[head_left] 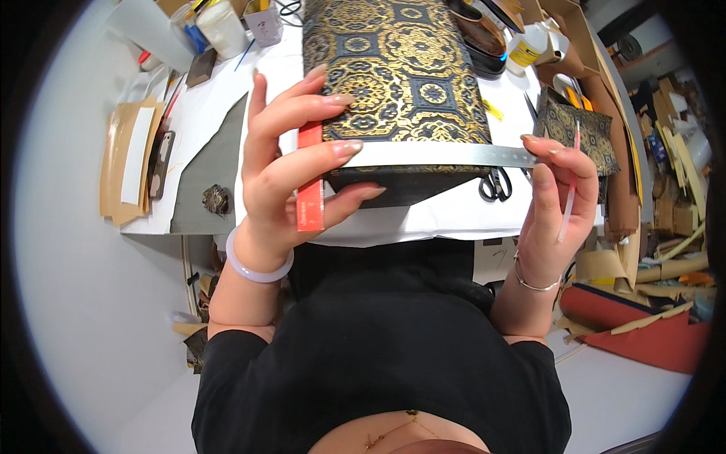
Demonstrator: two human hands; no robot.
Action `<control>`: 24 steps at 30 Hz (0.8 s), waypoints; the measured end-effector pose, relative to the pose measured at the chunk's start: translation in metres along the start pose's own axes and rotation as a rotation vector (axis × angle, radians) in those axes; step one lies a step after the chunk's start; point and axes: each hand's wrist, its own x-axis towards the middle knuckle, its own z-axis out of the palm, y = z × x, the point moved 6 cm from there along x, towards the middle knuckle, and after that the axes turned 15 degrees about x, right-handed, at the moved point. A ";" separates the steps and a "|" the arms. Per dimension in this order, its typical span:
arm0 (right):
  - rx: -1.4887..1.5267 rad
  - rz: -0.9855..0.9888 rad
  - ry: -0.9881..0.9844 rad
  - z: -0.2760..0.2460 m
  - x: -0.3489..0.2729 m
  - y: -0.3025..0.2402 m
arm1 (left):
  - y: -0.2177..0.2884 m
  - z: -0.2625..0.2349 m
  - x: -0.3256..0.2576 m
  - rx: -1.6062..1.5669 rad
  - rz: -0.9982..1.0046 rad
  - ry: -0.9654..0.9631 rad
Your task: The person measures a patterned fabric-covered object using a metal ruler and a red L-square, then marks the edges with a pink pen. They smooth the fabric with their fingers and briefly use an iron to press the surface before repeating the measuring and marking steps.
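Observation:
A box (401,76) covered in black and gold patterned brocade lies at the middle of the table, its dark plain side facing me. Across its near top edge runs the steel blade of a try square (431,154), whose red stock (310,206) stands along the box's left side. My left hand (283,163) grips the square at that corner, thumb below the blade and forefinger on top. At the blade's right end, my right hand (558,181) pinches the tip between thumb and forefinger. A thin pale pen with a pink end (569,193) is also held in my right hand.
Black-handled scissors (495,184) lie right of the box. A brocade piece (586,136) and a white bottle (527,49) are at the right. Brown card (117,166), a phone (160,165) and a dark crumpled lump (215,198) lie left. Tubs (221,30) stand behind.

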 end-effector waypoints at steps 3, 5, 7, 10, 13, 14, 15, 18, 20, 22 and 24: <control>-0.018 -0.022 0.037 -0.007 0.002 -0.003 | -0.001 -0.002 0.002 -0.036 0.001 -0.024; 0.035 -0.094 0.056 -0.014 0.007 -0.012 | -0.001 -0.003 0.004 -0.038 0.000 -0.038; 0.028 -0.128 0.138 -0.023 0.011 -0.025 | -0.001 -0.004 0.004 -0.060 -0.011 -0.042; 0.059 -0.201 -0.004 -0.016 0.018 -0.048 | -0.001 -0.005 0.006 0.025 0.043 -0.114; -0.020 -0.290 -0.101 0.006 0.023 -0.063 | -0.001 -0.006 0.007 0.010 0.046 -0.109; -0.082 -0.254 -0.160 0.018 0.024 -0.061 | -0.002 -0.006 0.007 -0.001 0.040 -0.115; -0.091 -0.211 -0.226 0.032 0.027 -0.060 | -0.002 -0.006 0.006 -0.012 0.036 -0.108; -0.245 -0.082 -0.383 0.073 0.031 -0.057 | -0.002 -0.006 0.006 -0.034 0.036 -0.097; -0.072 -0.002 -0.390 0.094 0.035 -0.048 | -0.002 -0.006 0.005 -0.060 0.037 -0.082; -0.009 -0.019 -0.394 0.111 0.035 -0.042 | -0.002 -0.006 0.005 -0.064 0.036 -0.091; 0.001 -0.010 -0.412 0.122 0.035 -0.036 | -0.004 -0.006 0.005 -0.073 0.020 -0.091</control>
